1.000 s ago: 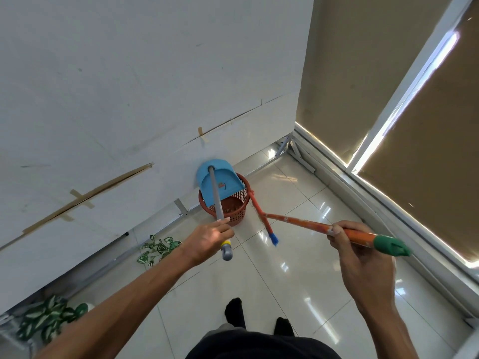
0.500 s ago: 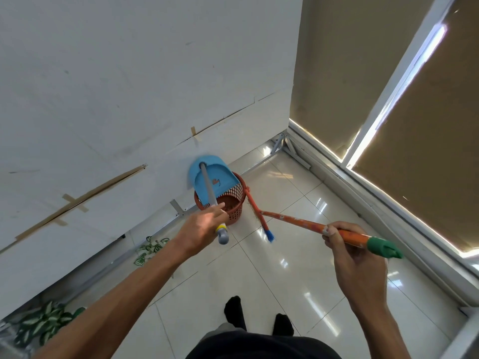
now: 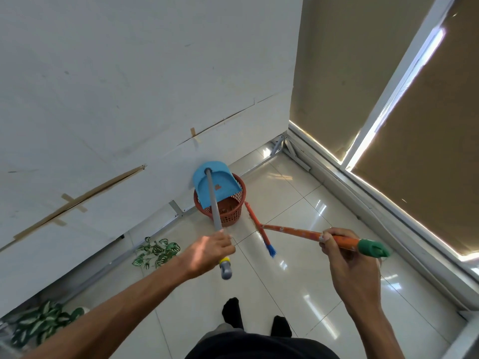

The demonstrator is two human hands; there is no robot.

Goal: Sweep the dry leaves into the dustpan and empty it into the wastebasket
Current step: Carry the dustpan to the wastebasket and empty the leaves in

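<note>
The blue dustpan point(image 3: 220, 183) is tipped over the rim of the red mesh wastebasket point(image 3: 232, 216), which stands against the white wall. Brown leaf bits lie inside the basket, and a small brown scrap clings to the pan. My left hand point(image 3: 210, 252) grips the dustpan's long grey handle point(image 3: 213, 203) near its yellow-banded end. My right hand point(image 3: 344, 257) grips the orange broom handle point(image 3: 298, 231) just below its green cap. The broom's red head with blue bristles point(image 3: 260, 230) rests on the floor to the right of the basket.
Green-and-white leafy plants lie on the tiles by the wall at left point(image 3: 155, 252) and lower left point(image 3: 39, 325). A metal frame rail point(image 3: 178, 208) runs along the wall base. Window blinds and a sill point(image 3: 375, 193) border the right. My feet in black socks point(image 3: 233, 313) stand on glossy tiles.
The dustpan has tilted a little further over the basket. Both hands keep their grips, and the broom stays put beside the basket.
</note>
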